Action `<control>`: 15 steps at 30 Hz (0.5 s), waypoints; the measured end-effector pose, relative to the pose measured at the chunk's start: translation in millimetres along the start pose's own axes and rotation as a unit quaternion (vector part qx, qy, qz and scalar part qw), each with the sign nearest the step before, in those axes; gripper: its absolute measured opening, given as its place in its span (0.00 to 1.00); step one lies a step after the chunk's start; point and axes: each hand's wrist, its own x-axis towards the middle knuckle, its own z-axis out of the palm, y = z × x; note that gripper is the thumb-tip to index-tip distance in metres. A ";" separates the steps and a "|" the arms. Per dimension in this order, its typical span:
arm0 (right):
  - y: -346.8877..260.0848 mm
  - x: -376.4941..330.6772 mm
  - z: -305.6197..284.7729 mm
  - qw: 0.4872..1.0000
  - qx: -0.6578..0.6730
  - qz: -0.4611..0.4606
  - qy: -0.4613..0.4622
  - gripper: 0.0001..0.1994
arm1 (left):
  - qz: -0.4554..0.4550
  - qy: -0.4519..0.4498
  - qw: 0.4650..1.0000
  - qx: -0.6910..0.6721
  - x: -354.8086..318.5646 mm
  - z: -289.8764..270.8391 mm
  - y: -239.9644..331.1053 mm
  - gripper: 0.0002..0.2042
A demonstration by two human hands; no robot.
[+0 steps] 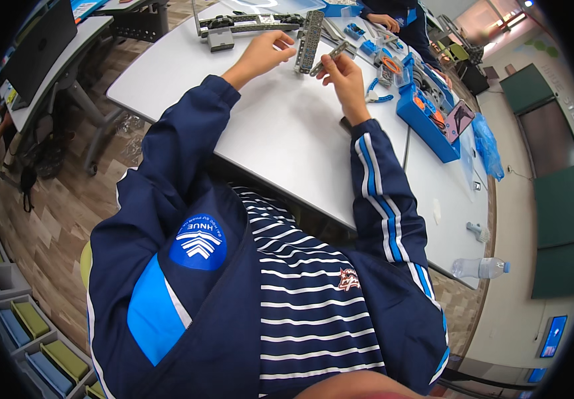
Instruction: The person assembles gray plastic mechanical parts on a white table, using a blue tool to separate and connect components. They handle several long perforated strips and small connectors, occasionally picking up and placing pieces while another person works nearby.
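My right hand [344, 78] pinches a short perforated metal bar [334, 56], which slants up and away from the fingers. Just left of it, a long grey perforated metal plate [309, 41] stands tilted above the white table [247, 113]. Beside that plate is my left hand [265, 56], its fingers loosely bent and apart, with nothing visible in them. Beyond the left hand lies a grey frame of perforated bars [250, 28] with a dark grey block [220, 40] on its near side.
On the right stands a blue bin [426, 126] of parts, with a phone [459, 120] on its edge. Blue-handled pliers [380, 93] and an orange ring [391, 64] are nearby. A clear bottle [479, 268] lies near the right corner. Another person's hand [384, 22] is across the table.
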 end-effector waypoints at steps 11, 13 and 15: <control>30.3 34.6 -21.1 0.995 -0.085 0.000 -0.062 0.14 | 0.032 0.046 0.998 0.036 13.3 35.0 -23.3 0.18; 35.1 36.0 -22.1 0.994 -0.078 -0.023 -0.072 0.13 | 0.026 0.027 0.999 0.018 12.7 36.6 -24.1 0.18; 37.8 35.9 -22.4 0.994 -0.079 -0.025 -0.067 0.12 | 0.015 -0.003 1.000 -0.004 11.8 36.4 -25.1 0.17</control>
